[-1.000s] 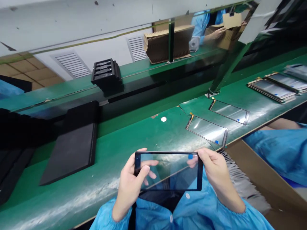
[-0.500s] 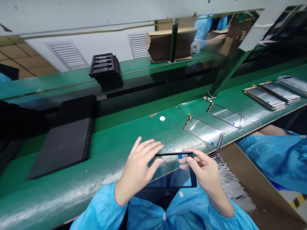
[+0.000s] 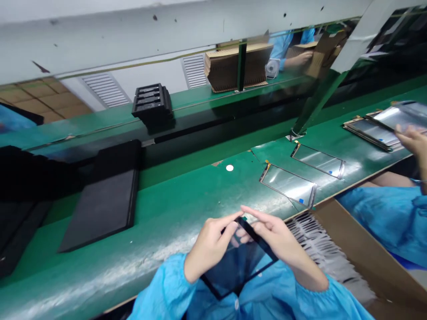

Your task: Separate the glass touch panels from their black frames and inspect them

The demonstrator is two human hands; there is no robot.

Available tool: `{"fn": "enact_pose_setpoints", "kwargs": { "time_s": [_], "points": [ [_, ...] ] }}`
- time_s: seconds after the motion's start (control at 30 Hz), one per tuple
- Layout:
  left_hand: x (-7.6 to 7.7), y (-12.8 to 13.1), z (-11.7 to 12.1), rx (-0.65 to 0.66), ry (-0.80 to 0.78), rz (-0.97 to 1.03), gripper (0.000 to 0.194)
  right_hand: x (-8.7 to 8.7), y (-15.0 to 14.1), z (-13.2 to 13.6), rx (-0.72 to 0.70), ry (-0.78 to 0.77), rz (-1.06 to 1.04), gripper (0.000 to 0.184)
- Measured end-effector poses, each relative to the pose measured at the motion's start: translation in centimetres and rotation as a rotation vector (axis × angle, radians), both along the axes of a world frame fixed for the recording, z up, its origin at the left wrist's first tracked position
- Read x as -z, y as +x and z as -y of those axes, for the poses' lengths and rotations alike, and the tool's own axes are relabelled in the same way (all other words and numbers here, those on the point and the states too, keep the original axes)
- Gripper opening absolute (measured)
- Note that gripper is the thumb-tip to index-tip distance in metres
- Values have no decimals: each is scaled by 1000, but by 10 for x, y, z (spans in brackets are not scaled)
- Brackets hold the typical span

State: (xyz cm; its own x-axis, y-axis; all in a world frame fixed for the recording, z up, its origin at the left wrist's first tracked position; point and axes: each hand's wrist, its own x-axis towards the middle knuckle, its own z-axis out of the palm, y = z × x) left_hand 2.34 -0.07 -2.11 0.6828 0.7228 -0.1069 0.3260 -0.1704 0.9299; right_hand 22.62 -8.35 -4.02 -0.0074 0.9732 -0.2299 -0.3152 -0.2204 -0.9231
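Note:
A clear glass touch panel with a black border (image 3: 240, 269) is tilted in front of my body, beyond the bench's front edge. My left hand (image 3: 211, 244) pinches its upper left corner between thumb and fingers. On the panel's upper right side, my right hand (image 3: 275, 233) is closed, thumb in front and fingers showing behind the glass. My fingertips nearly meet at the top corner, by a small green tab (image 3: 244, 218). On the bench ahead lie two similar panels, a nearer one (image 3: 288, 184) and a farther one (image 3: 318, 161), each with a blue sticker.
A flat black slab (image 3: 100, 200) lies on the green bench (image 3: 173, 195) at left. Black trays (image 3: 151, 104) and cardboard sheets (image 3: 223, 71) stand behind. At right, a co-worker's hand (image 3: 413, 138) touches stacked panels (image 3: 367, 131). A cardboard box (image 3: 353, 240) with white strips sits below.
My left hand has moved from open beside the panel to gripping its corner. The panel has turned and tilted. A co-worker's hand has come in at the right over the stacked panels.

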Motion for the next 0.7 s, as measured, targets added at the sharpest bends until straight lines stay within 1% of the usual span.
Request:
{"fn": "enact_pose_setpoints", "kwargs": {
  "time_s": [0.1,0.13,0.2,0.27,0.37,0.47,0.6,0.67,0.7],
  "points": [
    [8,-1,3,-190,-304,138,50,10,7,-1,126,-56,-15,47],
    [9,-2,4,-235,-369,188,55,13,9,-1,168,-66,6,45],
    [9,-3,7,-293,-447,259,62,18,11,-1,218,-71,33,44],
    [6,-3,9,-323,-477,294,65,20,10,-2,247,-58,23,47],
    [4,-1,14,-327,-486,312,65,16,6,-3,285,-23,14,48],
    [7,0,18,-334,-481,324,60,10,4,-2,312,33,74,47],
    [11,-1,19,-341,-481,332,58,5,11,1,283,82,130,43],
    [7,-2,17,-311,-460,304,57,3,15,3,260,105,169,41],
    [4,-2,15,-278,-421,274,55,2,15,3,238,119,206,40]
  ]
}}
